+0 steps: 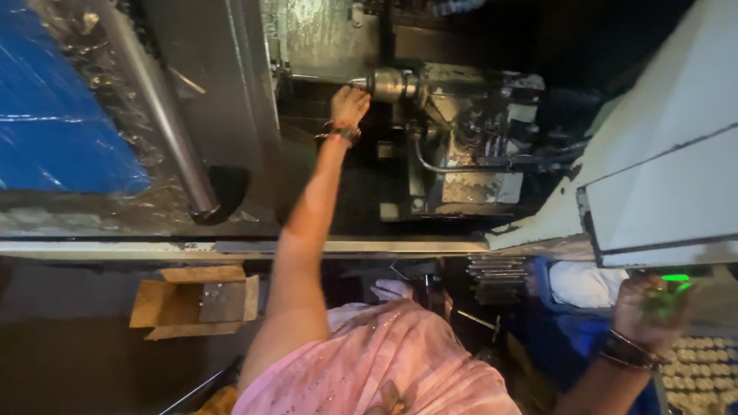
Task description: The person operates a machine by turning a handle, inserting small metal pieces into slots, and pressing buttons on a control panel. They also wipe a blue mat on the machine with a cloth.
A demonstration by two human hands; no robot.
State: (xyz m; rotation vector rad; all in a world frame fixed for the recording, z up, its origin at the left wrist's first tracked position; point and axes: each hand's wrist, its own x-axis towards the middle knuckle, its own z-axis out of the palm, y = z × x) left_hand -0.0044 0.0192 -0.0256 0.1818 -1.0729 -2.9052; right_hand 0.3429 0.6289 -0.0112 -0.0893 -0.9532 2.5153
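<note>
My left hand (pixel 350 104) reaches deep into a dark, oily machine. Its fingers are closed at the left end of a round steel chuck (pixel 392 83), around a small metal piece that is mostly hidden. There are bangles on that wrist. My right hand (pixel 652 307) is at the lower right, raised just under a glowing green button (pixel 676 278) on the machine's pale panel (pixel 669 177). Green light falls on its curled fingers, and blur hides whether they hold anything. A pink garment (pixel 384 361) fills the bottom centre.
A shiny steel bar (pixel 165 115) runs past a blue sheet (pixel 54 115) at the upper left. Below it, an open cardboard box (pixel 196 301) lies on the floor. A tray of several small round metal parts (pixel 703 369) is at the lower right, with white cloth (pixel 580 283) nearby.
</note>
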